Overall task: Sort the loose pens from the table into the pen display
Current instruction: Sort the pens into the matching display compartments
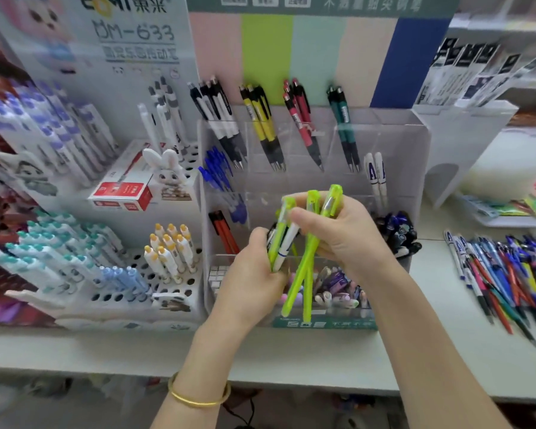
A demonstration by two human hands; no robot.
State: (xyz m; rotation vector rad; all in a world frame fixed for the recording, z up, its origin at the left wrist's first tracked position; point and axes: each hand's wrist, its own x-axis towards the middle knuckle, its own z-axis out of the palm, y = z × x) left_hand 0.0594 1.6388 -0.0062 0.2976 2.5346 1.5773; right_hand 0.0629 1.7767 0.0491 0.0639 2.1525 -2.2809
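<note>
Lime-green pens [310, 243]: translucent lime bodies throughout. White pen [287, 249]: white barrel with one thin blue ring. Pen display [384, 134]: clear acrylic, with a dark green base label printed in white. Backing card [319, 57]: vertical stripes, left to right pink, lime, mint, beige, navy.

Top row, left to right:
- black-and-white pens [220, 119]
- yellow-and-black pens [260, 122]
- red-and-black pens [300, 122]
- teal-and-black pens [344, 125]

Lower compartments: blue pens [217, 168] and orange-red pens [225, 233]. Loose pens [508, 274]: mixed blue, red, teal, yellow and pink. Bangle [198, 397]: gold.

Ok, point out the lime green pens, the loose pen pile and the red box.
lime green pens [307, 274], head view, barrel.
loose pen pile [505, 274], head view, middle.
red box [121, 191], head view, red end.
</note>
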